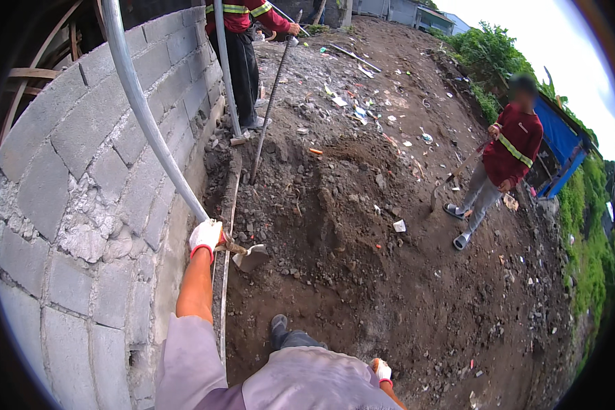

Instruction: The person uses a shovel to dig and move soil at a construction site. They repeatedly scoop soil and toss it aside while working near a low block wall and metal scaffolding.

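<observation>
My left hand (206, 235), in a white glove with a red cuff, is closed beside the block wall. From its fingers sticks out the wooden handle of a tool with a flat grey metal blade (250, 257), held low over the soil. A long grey metal pole (144, 102) slants down from the top left, and its lower end meets this hand; whether the fingers also grip it I cannot tell. By my right hip hangs my gloved right hand (383, 371), its fingers mostly hidden.
A grey block wall (99, 253) rises on my left, with a narrow board (226, 301) along its foot. Another person (512, 147) stands at the right beside a long-handled tool. A second person (242, 20) at the top grips a dark bar (270, 113). Rubble and litter cover the soil.
</observation>
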Demonstrator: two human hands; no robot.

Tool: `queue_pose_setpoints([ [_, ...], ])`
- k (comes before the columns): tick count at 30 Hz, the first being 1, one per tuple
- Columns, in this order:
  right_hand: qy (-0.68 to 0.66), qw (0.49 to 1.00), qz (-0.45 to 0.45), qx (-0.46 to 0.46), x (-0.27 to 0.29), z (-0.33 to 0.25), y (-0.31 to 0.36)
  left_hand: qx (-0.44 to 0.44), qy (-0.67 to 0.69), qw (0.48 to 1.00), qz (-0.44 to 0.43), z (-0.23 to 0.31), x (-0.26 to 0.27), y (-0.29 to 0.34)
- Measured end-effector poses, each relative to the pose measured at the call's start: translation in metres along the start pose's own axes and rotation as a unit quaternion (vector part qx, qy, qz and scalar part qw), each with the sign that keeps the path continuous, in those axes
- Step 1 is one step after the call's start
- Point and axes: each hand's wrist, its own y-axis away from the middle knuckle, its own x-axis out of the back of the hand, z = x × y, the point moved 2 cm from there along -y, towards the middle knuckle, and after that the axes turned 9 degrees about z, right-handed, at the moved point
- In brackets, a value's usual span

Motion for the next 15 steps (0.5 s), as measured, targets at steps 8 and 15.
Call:
queue_pose_setpoints([
  [8,-0.068,0.996,-0.060,0.023,-0.011,0.007,0.002,-0.002,-0.005,0.999,-0.034,0.002,0.001,-0.001],
  [15,-0.074,0.993,-0.075,0.051,-0.001,-0.001,0.006,-0.013,-0.029,0.997,-0.077,0.006,0.006,0.001],
])
